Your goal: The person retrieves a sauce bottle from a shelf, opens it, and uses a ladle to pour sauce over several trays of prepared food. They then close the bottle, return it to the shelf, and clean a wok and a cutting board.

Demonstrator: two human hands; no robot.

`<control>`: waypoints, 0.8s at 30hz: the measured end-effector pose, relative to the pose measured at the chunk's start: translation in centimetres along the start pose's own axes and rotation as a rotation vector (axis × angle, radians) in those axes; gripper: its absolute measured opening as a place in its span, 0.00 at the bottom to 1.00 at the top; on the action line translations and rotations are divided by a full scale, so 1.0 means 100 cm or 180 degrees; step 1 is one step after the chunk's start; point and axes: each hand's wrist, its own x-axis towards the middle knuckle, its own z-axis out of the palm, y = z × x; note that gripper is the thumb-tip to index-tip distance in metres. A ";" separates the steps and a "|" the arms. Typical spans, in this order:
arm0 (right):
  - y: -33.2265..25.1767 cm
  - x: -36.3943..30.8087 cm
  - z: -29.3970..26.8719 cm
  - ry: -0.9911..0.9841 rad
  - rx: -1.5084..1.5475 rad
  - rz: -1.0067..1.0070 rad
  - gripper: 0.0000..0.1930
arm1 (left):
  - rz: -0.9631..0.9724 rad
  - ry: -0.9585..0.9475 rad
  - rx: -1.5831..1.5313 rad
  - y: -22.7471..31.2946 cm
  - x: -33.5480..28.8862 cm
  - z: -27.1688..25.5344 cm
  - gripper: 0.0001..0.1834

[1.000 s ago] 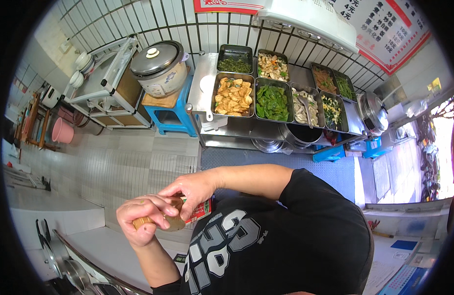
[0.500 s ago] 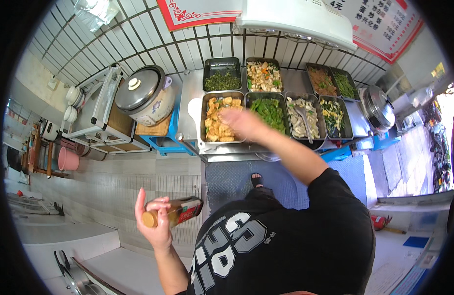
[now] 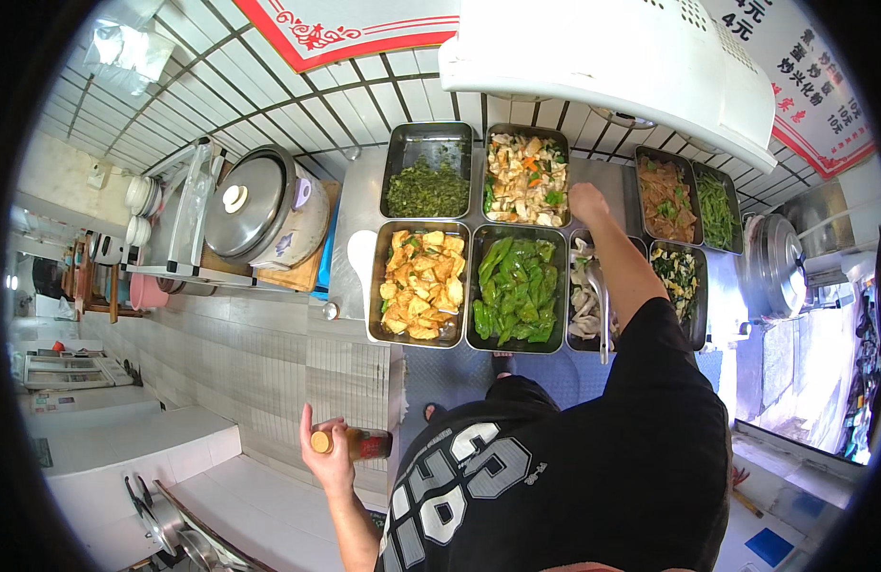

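Observation:
My left hand (image 3: 334,460) is wrapped round a bottle (image 3: 369,443) with a yellow cap and a red label, held tilted over the floor. Reaching across the counter, my right hand (image 3: 588,202) has its fingers curled in beside the right rim of a metal tray of chopped mixed food (image 3: 527,174). Whether it grips that rim or a small thing cannot be made out. My right forearm passes over a tray of pale slices (image 3: 585,297) and partly hides it; a metal spoon (image 3: 607,310) lies in that tray. Left of it are trays of green peppers (image 3: 519,294) and golden fried pieces (image 3: 424,286).
A tray of chopped greens (image 3: 427,187) stands at the back left, with a white ladle (image 3: 361,272) near the counter's left edge. Farther left is a big rice cooker (image 3: 259,210). More trays (image 3: 667,198) and stacked metal pots (image 3: 776,262) are on the right. A white hood-like unit (image 3: 603,67) overhangs.
My right hand has moved from above the golden pieces rightward and back, beside the mixed-food tray. The view has shifted closer over the counter. My left hand still holds the bottle.

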 end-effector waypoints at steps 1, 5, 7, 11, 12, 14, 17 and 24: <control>0.000 0.001 0.003 0.0197 0.0147 -0.0190 0.16 | -0.0051 -0.0007 -0.0062 0.000 0.003 0.005 0.35; -0.008 -0.001 0.004 0.0297 0.0632 -0.0100 0.16 | 0.0010 -0.0186 -0.0115 0.000 0.013 0.022 0.35; -0.018 -0.006 -0.010 0.0310 0.0724 0.0032 0.17 | 0.0089 -0.0276 -0.0116 0.000 0.018 0.026 0.35; -0.054 -0.057 -0.064 0.0798 0.0846 0.0354 0.18 | 0.0255 -0.0399 -0.0172 -0.002 0.028 0.020 0.35; -0.068 -0.086 -0.077 0.1075 0.0957 0.0510 0.18 | 0.0243 -0.0383 -0.0149 -0.004 0.030 0.015 0.35; -0.101 -0.151 -0.096 0.1416 0.2138 0.0540 0.19 | 0.0312 -0.0410 -0.0233 -0.008 0.034 0.004 0.35; -0.150 -0.297 -0.066 0.0271 0.3184 0.0123 0.22 | 0.0263 -0.0458 -0.0255 -0.019 0.040 -0.015 0.36; -0.189 -0.371 0.043 -0.0937 0.5823 0.1870 0.24 | 0.0373 -0.0808 -0.0466 -0.039 0.053 -0.044 0.36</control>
